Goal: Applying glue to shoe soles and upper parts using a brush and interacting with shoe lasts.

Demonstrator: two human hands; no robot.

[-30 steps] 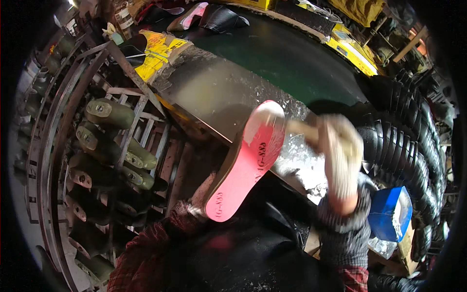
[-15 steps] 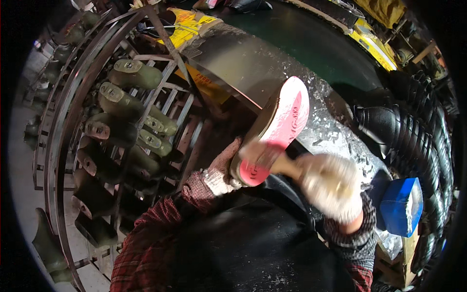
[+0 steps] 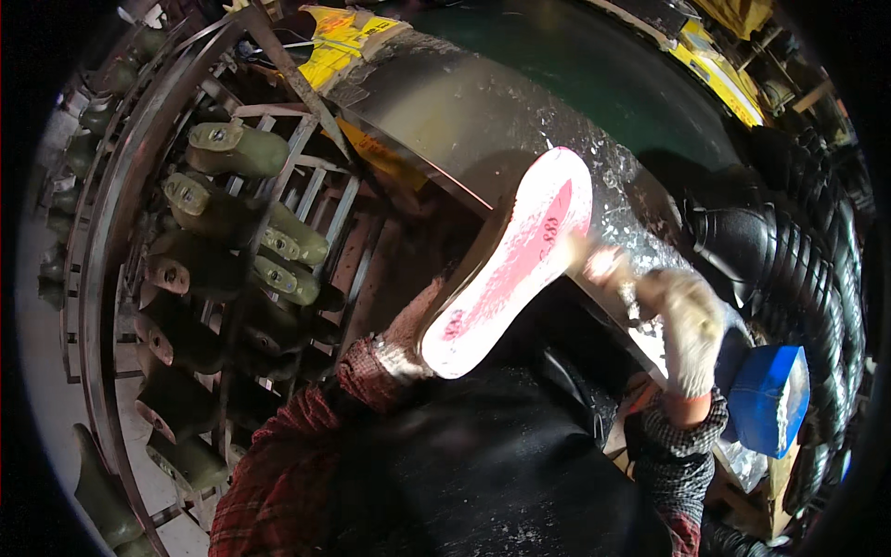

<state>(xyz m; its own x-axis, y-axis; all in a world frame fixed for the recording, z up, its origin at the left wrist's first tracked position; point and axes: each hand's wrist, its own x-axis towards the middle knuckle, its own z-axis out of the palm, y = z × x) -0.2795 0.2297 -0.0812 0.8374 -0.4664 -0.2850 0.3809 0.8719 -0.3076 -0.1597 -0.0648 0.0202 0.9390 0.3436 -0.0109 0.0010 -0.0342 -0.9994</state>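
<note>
My left hand [image 3: 406,336], in a light glove, grips the near end of a shoe last [image 3: 492,255] from its left side. The bottom of the last faces up and carries a pink insole [image 3: 543,237], largely smeared with white paste. My gloved right hand [image 3: 689,320] is closed round the handle of a brush [image 3: 603,265]. Blurred by motion, the brush's head is at the right edge of the insole, by its wider far part. Whether the bristles touch it, I cannot tell. The fingers of my left hand are partly hidden behind the last.
To the left a metal rack [image 3: 111,278] holds several olive-green lasts [image 3: 237,148]. A paste-spattered metal bench [image 3: 473,111] runs beyond my hands. A blue container [image 3: 756,395] with whitish contents stands at the right, beside stacked glossy black boots [image 3: 742,237].
The brush has moved from the insole's near end to its far right edge, my right hand shifting up and right. White paste now covers the near end, which was pink.
</note>
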